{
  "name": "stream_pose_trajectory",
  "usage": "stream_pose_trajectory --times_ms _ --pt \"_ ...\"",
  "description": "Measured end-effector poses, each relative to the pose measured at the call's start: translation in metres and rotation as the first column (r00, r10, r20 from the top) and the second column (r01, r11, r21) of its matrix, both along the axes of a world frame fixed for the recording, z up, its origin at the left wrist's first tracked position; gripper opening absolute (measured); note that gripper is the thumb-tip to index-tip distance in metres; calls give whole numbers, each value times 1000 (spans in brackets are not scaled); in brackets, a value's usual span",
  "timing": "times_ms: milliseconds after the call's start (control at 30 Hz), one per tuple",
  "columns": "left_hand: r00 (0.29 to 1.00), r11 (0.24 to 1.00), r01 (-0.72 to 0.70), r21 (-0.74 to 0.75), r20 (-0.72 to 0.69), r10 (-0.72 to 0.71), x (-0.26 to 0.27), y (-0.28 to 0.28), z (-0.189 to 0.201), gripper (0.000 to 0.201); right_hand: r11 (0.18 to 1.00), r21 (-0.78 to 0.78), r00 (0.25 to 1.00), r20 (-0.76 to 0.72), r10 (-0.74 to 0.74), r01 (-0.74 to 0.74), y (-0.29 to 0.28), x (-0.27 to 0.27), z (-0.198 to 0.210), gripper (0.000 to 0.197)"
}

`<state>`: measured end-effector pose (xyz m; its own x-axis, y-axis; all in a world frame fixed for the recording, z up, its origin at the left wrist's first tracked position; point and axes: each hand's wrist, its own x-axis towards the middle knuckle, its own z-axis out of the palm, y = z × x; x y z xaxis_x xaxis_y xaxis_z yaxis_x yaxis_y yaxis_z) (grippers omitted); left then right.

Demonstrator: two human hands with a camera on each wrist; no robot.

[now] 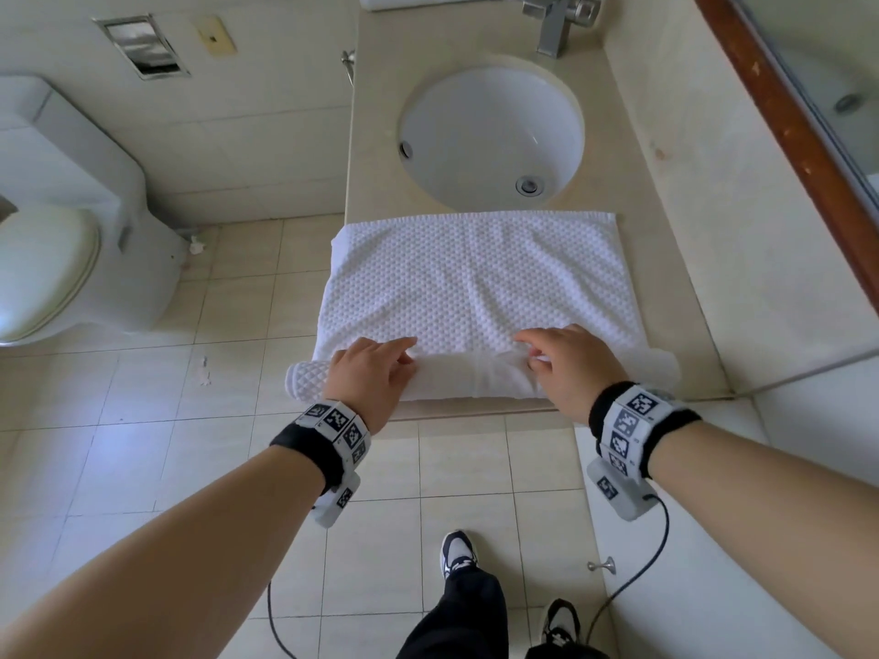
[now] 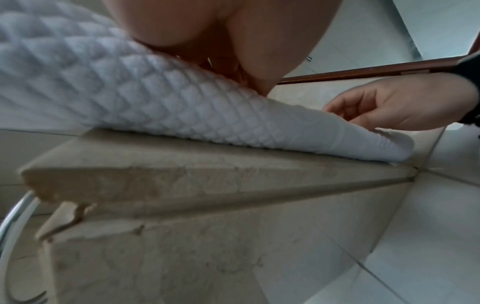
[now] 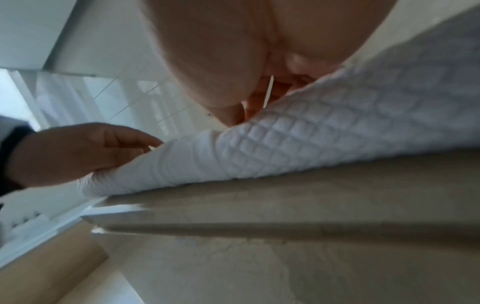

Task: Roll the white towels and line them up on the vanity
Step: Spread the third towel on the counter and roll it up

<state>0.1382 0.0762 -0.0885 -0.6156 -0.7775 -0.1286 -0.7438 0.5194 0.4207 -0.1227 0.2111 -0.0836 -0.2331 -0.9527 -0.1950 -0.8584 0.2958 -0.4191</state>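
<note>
A white waffle-weave towel (image 1: 475, 278) lies flat on the beige vanity (image 1: 666, 259), in front of the sink. Its near edge is turned into a low roll (image 1: 466, 380) along the counter's front edge. My left hand (image 1: 402, 359) grips the left part of the roll, fingers curled over its top. My right hand (image 1: 535, 356) pinches the roll's right part. In the left wrist view the right hand (image 2: 384, 107) curls over the towel (image 2: 135, 92). The right wrist view shows the left hand (image 3: 85, 152) on the roll (image 3: 298, 142).
Part of another white towel (image 1: 428, 0) shows at the far end of the vanity, beside the faucet (image 1: 556, 26). The round sink (image 1: 490, 135) lies just beyond the spread towel. A toilet (image 1: 62, 240) stands to the left, a wood-framed mirror (image 1: 780, 130) to the right.
</note>
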Motion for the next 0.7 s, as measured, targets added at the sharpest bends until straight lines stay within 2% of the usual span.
stream_pose_trajectory --times_ms 133,200,333,700 --pt "996 998 57 -29 77 -54 8 10 -1 65 997 -6 992 -98 78 -79 22 6 -2 43" --pt "992 995 84 -57 94 -78 11 14 -4 69 990 19 978 -155 142 -140 29 7 -2 52" --pt "996 993 63 -95 70 -57 12 18 -8 65 987 34 971 -178 160 -156 33 9 -5 60" --pt "998 999 -16 -29 55 18 5 18 -7 56 999 40 991 -134 12 -6 30 20 -1 45"
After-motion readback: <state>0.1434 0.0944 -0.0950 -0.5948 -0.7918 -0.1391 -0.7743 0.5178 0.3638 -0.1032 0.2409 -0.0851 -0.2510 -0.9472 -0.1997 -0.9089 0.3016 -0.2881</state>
